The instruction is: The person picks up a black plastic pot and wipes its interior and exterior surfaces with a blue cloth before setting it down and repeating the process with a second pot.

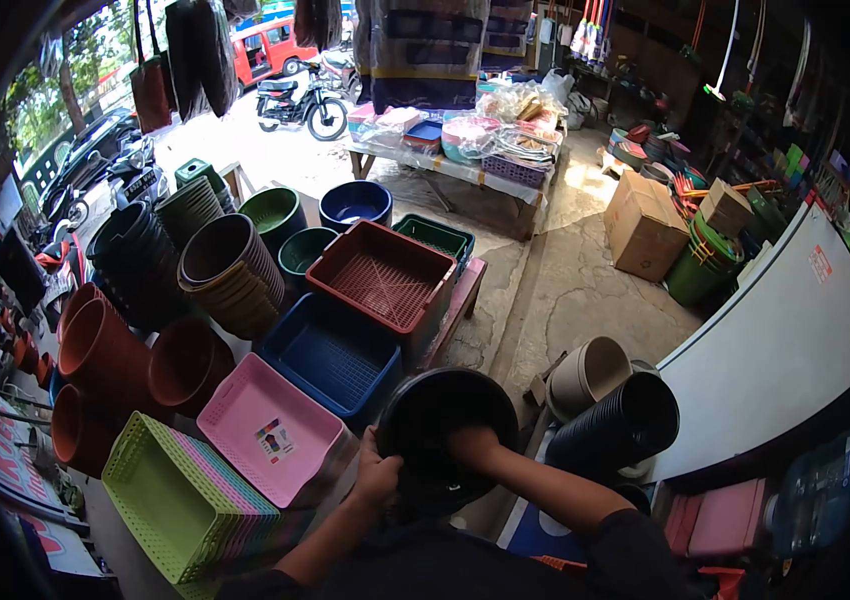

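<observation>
With fingers shut tight on the left rim of a round black plastic bucket [425, 395], holding it with the left hand [377, 474], low in the middle of the frame in the head view. Reaching down inside with the right hand [475, 448]. Too dark in there to tell its fingers apart or together, or touching what.

Near the bucket, up and to the left, a blue basket [330, 345] and a pink basket [235, 402]; just to the right, a stack of dark pots [600, 440]. Looks partway through, with one hand in the bucket and one on it. Cannot tell how much is done inside, or how much is left.
</observation>
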Demonstrator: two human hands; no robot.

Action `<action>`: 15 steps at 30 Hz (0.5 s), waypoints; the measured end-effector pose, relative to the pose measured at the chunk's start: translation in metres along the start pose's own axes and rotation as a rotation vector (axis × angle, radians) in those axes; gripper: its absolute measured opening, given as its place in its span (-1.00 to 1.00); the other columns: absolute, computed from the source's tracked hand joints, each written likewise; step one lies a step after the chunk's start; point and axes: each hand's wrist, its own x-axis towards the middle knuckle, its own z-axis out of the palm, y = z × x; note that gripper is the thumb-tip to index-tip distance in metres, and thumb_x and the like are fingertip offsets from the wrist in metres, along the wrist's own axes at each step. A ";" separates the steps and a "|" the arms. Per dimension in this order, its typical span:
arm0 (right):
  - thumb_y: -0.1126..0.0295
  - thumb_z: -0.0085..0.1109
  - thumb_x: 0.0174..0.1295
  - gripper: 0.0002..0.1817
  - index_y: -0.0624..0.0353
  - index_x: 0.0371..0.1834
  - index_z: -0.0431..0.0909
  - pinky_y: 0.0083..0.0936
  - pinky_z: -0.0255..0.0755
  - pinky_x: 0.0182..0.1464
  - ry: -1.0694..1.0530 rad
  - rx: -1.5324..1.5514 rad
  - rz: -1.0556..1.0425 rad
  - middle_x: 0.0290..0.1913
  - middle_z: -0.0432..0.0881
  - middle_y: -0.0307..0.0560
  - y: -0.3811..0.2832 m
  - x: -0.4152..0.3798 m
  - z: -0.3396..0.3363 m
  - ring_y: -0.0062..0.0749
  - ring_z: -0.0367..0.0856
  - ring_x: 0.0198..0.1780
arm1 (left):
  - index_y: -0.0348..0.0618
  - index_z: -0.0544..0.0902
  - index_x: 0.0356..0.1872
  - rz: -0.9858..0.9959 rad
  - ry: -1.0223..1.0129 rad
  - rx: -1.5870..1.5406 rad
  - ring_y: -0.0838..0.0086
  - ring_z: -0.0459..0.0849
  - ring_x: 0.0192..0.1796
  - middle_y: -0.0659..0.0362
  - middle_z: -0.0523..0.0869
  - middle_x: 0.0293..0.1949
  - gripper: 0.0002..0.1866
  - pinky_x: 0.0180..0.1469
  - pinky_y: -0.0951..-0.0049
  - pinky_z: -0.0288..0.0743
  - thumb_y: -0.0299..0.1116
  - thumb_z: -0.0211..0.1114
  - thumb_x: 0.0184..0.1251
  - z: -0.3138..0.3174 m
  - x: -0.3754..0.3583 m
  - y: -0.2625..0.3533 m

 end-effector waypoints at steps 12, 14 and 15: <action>0.35 0.00 0.26 -0.70 0.17 -0.02 0.60 -0.08 0.55 0.00 -0.027 0.383 -0.324 -0.04 0.67 0.15 -0.028 0.037 0.042 -0.10 0.68 0.02 | -0.16 0.41 0.07 0.130 0.063 -0.005 0.47 0.53 0.06 0.16 0.54 -0.05 -0.44 0.21 0.45 0.36 -0.80 -0.02 -0.05 -0.016 -0.006 0.000; 0.30 0.02 0.25 -0.68 0.14 -0.01 0.60 -0.10 0.42 0.20 -0.571 -0.094 -0.128 0.05 0.64 0.11 -0.027 0.028 -0.016 -0.13 0.61 0.13 | -0.19 0.43 0.12 0.148 0.120 0.240 0.46 0.52 0.10 0.15 0.55 -0.03 -0.41 0.24 0.47 0.33 -0.80 -0.05 -0.05 -0.019 -0.010 0.006; 0.29 0.03 0.22 -0.69 0.11 -0.04 0.62 -0.12 0.41 0.19 -0.426 -0.248 -0.182 0.04 0.64 0.06 -0.014 0.028 -0.012 -0.15 0.60 0.12 | -0.19 0.43 0.12 0.149 0.136 0.236 0.46 0.52 0.10 0.15 0.55 -0.03 -0.41 0.24 0.47 0.33 -0.80 -0.05 -0.05 -0.017 -0.012 0.007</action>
